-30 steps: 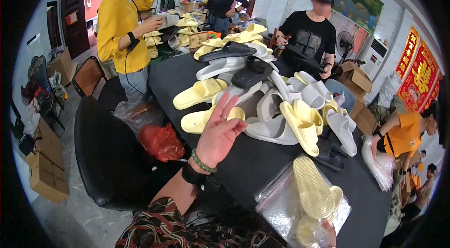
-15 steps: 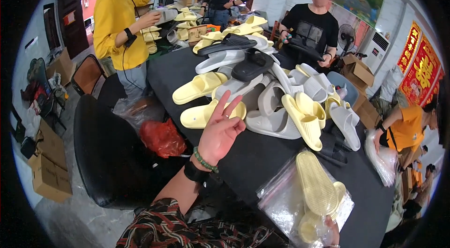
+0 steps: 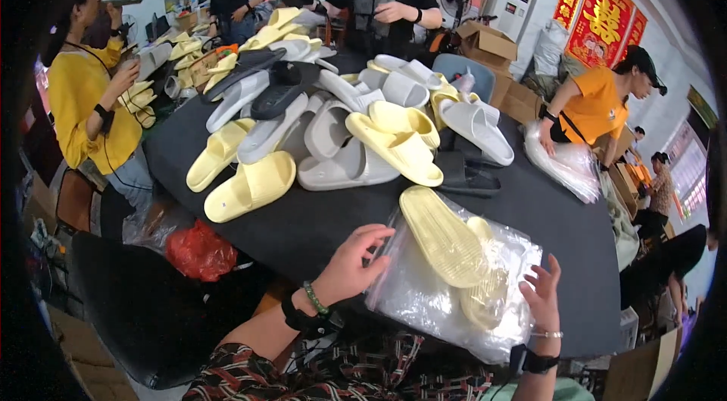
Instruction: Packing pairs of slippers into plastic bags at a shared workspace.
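Observation:
A pale yellow slide slipper (image 3: 443, 238) lies sole up on a clear plastic bag (image 3: 424, 310) near the table's front edge. Beside it a second yellow slipper (image 3: 483, 299) lies partly beneath the first; whether it is inside the plastic I cannot tell. My left hand (image 3: 354, 265), with a green bead bracelet above a black wristband, is at the bag's left edge, fingers apart and holding nothing. At the bag's right edge my right hand (image 3: 542, 295) has its fingers spread and slightly curled, also with nothing visible in it.
A heap of grey, yellow and black slippers (image 3: 326, 128) covers the middle of the black table (image 3: 560, 249). At the right a person in orange handles clear plastic bags (image 3: 560, 162). Several co-workers stand around the table. A black chair (image 3: 151, 318) and red plastic bag (image 3: 201, 251) are left.
My view has swung right. My left hand, raised with two fingers stretched out, has come down beside the clear bag. My right hand has moved from the bag's lower part to its right edge.

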The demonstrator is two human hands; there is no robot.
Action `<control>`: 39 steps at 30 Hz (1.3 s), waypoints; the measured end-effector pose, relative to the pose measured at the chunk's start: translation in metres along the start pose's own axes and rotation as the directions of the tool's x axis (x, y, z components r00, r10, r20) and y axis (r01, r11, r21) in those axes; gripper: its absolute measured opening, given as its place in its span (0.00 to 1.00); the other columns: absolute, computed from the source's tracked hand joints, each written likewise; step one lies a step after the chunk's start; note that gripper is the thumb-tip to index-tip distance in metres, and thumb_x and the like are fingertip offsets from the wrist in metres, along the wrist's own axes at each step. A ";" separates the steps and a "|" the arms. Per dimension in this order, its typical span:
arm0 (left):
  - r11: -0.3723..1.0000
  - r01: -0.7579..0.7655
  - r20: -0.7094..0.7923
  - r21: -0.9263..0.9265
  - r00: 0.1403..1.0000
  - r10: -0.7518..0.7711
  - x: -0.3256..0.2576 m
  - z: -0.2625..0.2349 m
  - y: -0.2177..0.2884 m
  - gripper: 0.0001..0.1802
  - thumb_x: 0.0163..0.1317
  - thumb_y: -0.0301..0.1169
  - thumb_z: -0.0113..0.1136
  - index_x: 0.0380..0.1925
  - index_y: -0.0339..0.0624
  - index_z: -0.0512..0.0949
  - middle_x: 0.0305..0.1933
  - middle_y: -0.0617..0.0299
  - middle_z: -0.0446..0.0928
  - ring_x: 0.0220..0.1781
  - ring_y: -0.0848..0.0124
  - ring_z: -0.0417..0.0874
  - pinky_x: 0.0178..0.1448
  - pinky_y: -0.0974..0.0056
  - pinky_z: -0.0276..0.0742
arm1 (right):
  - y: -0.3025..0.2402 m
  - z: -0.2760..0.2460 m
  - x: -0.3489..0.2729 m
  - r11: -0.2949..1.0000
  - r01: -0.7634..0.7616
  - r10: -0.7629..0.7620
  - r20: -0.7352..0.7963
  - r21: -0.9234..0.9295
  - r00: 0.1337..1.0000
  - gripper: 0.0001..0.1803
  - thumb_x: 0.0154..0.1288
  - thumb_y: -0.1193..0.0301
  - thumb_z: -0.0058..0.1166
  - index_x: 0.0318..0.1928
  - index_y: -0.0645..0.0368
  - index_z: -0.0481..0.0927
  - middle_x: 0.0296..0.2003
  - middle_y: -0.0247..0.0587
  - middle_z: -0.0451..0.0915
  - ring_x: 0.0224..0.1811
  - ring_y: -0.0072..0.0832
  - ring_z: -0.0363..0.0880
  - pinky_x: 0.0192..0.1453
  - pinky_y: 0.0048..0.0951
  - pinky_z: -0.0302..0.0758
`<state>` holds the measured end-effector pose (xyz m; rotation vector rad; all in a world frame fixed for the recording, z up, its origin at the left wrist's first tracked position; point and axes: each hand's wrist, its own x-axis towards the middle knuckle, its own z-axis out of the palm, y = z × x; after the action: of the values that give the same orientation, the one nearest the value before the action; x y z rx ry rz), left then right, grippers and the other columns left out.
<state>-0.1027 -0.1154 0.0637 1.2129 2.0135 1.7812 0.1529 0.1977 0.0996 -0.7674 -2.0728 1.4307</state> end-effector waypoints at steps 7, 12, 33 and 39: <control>0.946 -0.207 0.147 0.250 0.974 0.174 0.008 0.017 -0.007 0.24 0.62 0.32 0.62 0.59 0.39 0.73 0.59 0.50 0.74 0.61 0.56 0.76 0.65 0.55 0.72 | -0.033 -0.042 -0.055 0.972 0.114 -0.135 -0.091 -0.207 0.987 0.29 0.71 0.62 0.51 0.68 0.62 0.64 0.61 0.50 0.71 0.61 0.37 0.73 0.59 0.36 0.74; 0.882 -0.245 0.321 0.403 0.940 0.115 0.009 0.045 -0.015 0.40 0.59 0.32 0.64 0.70 0.43 0.59 0.73 0.46 0.57 0.76 0.48 0.56 0.74 0.47 0.59 | -0.052 -0.037 -0.101 0.911 0.279 -0.204 0.258 -0.303 0.944 0.60 0.54 0.48 0.70 0.75 0.64 0.48 0.75 0.50 0.51 0.75 0.44 0.52 0.75 0.43 0.53; 0.691 -0.472 0.576 0.547 0.812 0.099 0.066 0.071 -0.018 0.47 0.51 0.26 0.67 0.72 0.57 0.59 0.80 0.56 0.47 0.81 0.46 0.44 0.79 0.39 0.47 | -0.043 -0.019 -0.133 0.750 0.392 -0.125 0.469 -0.532 0.874 0.65 0.34 0.70 0.81 0.74 0.62 0.54 0.72 0.61 0.54 0.75 0.53 0.55 0.74 0.46 0.58; 0.616 -0.580 0.573 0.534 0.784 0.241 0.070 0.082 -0.036 0.47 0.51 0.24 0.62 0.73 0.65 0.58 0.80 0.59 0.48 0.81 0.48 0.46 0.78 0.39 0.49 | -0.044 -0.022 -0.142 0.979 0.021 0.044 0.310 -0.201 0.950 0.53 0.41 0.89 0.68 0.72 0.63 0.59 0.70 0.53 0.63 0.73 0.40 0.61 0.73 0.37 0.60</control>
<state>-0.1133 -0.0056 0.0354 2.2435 2.2582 0.6528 0.2619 0.1006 0.1353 -0.6636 -2.4906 1.4387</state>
